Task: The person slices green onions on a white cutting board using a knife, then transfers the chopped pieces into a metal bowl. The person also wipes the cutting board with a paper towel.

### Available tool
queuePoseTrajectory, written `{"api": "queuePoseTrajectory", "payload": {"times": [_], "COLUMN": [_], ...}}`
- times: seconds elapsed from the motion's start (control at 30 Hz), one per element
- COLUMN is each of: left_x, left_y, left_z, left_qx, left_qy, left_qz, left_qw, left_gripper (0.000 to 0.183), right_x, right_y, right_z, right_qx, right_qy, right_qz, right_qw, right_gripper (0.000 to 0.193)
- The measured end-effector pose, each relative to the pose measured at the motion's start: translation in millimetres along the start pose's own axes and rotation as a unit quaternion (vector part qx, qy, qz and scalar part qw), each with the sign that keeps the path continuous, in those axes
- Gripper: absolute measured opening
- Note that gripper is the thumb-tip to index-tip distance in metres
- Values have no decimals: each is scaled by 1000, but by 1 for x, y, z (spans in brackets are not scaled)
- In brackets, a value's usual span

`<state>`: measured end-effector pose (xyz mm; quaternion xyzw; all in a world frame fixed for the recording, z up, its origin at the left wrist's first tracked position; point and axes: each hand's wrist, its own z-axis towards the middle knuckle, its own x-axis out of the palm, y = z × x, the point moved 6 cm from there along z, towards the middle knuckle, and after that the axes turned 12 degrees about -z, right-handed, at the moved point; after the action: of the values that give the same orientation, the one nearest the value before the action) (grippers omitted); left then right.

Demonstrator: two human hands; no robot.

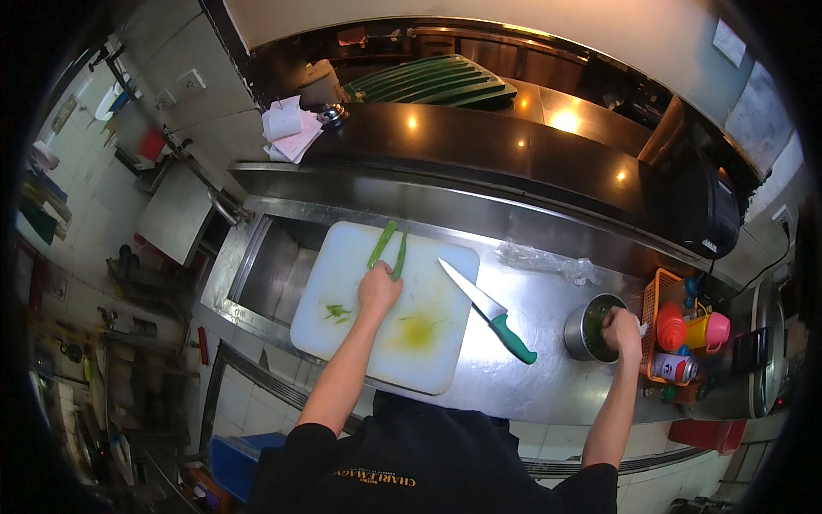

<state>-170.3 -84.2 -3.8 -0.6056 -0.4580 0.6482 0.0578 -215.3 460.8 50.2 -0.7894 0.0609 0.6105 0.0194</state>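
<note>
A white cutting board (360,334) lies on the steel counter. My left hand (378,289) rests on it, fingers on the near ends of two long green stalks (390,248) that point away from me. Small green scraps (337,313) and a greenish stain mark the board. A knife with a green handle (490,311) lies across the board's right edge, untouched. My right hand (622,328) reaches into a small steel pot (585,332) with chopped greens inside; what its fingers hold is hidden.
A sunken steel sink (272,274) is left of the board. An orange basket (658,295) with red and pink containers stands right of the pot. Crumpled clear plastic (548,259) lies behind. A raised dark ledge (479,146) carries green trays and papers.
</note>
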Motion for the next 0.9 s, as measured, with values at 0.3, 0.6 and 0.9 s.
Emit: {"api": "queuePoseTrajectory", "payload": {"times": [0.3,0.6,0.9], "left_x": [-18,43,19], "left_y": [-14,-27,-15], "left_z": [-34,-97,-85], "left_qx": [223,224,163], "left_qy": [-105,170,66], "left_qz": [30,-5,-198], "left_qw": [969,960,964], "left_gripper": [29,32,18], "right_x": [28,-27,72], "right_y": [-2,39,272], "right_z": [-6,-36,-81], "right_qx": [15,-87,-327], "right_qy": [39,-126,-32], "right_qz": [-27,149,215], "right_qw": [999,977,920], "right_gripper": [39,19,44]}}
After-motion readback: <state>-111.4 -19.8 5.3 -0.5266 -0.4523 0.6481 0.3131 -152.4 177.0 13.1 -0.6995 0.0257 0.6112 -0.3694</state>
